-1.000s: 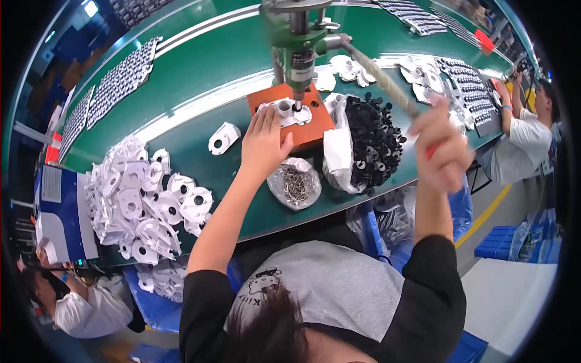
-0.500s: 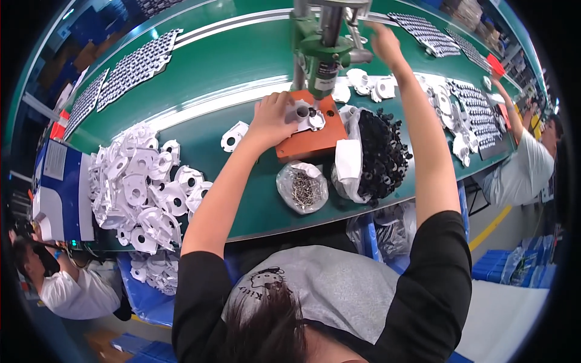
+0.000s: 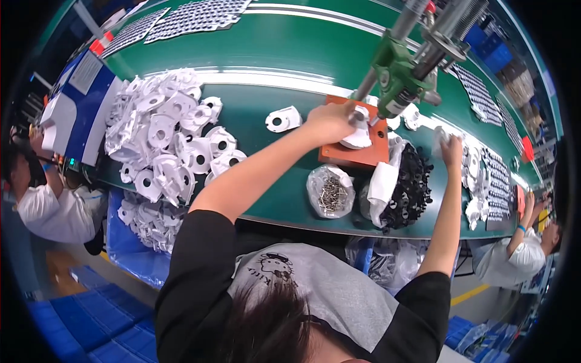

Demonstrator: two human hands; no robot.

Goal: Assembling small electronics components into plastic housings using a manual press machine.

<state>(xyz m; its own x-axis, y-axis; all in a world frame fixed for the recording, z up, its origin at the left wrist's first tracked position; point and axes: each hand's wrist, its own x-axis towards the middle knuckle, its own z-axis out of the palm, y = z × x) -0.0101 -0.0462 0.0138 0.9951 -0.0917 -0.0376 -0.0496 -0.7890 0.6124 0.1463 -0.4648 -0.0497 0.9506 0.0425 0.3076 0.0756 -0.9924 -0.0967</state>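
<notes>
My left hand (image 3: 331, 124) reaches over an orange block fixture (image 3: 354, 156), its fingers closed on a white plastic part (image 3: 357, 137) that looks tilted above the block. Over that block stands a green hand press (image 3: 396, 75) with metal columns. Out to the right, my right hand (image 3: 451, 150) is closed on a second white plastic part (image 3: 440, 140), smeared by motion, beside a group of similar white parts (image 3: 475, 175). A single white part with a round hole (image 3: 283, 119) lies left of the block.
A large heap of white parts (image 3: 160, 130) covers the bench's left side. Nearer me sit a bag of small metal pins (image 3: 331, 195) and a pile of black parts (image 3: 413, 187). Trays of parts (image 3: 193, 18) lie on the green conveyor (image 3: 266, 45). People work at both sides.
My right hand has come down from beside the press lever to the right, and now has a white part. My left hand has lifted or tilted the part at the block. The view has shifted.
</notes>
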